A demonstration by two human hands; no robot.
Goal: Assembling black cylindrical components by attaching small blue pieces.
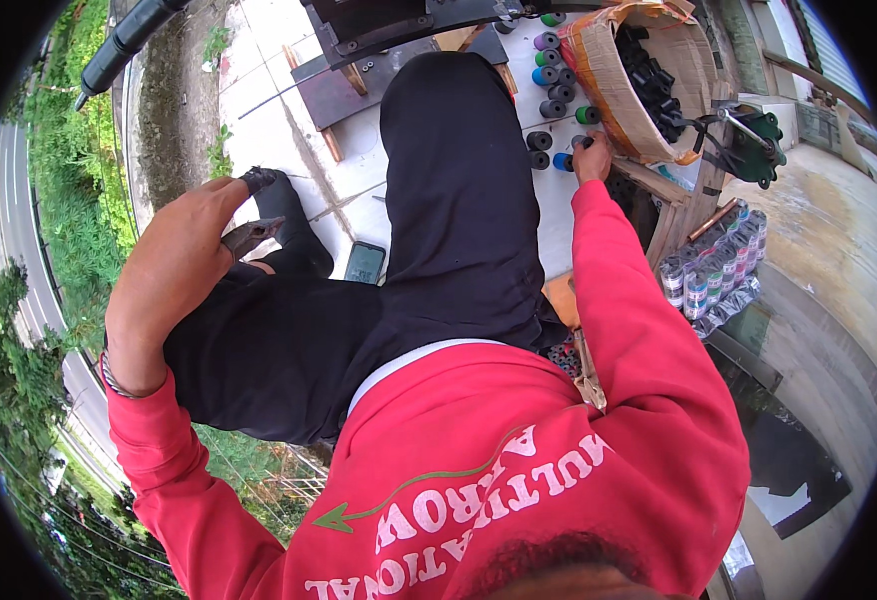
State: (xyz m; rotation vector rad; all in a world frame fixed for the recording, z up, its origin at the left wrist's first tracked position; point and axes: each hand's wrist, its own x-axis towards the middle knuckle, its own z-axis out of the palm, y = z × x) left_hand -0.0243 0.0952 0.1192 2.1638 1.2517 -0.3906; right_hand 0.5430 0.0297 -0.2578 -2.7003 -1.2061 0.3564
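My left hand (174, 265) is raised at the left, above my bent leg. Its fingers are curled around something dark with a pointed, metal-looking tip (254, 237), whose kind I cannot make out. My right hand (593, 160) reaches forward to the tiled floor beside a cardboard box. Its fingertips close on a small black cylinder (583, 142), partly hidden by the fingers. Several similar short cylinders stand close by, among them a blue-sided cylinder (563, 162), a green-sided cylinder (588, 115) and a black cylinder (539, 141).
The round-bent cardboard box (574, 70) holds many black pieces (649, 95). A phone (366, 262) lies on the tiles between my legs. Black metal framework (379, 25) stands ahead. At right are plastic-wrapped rolls (714, 265) and a dark green metal part (757, 150).
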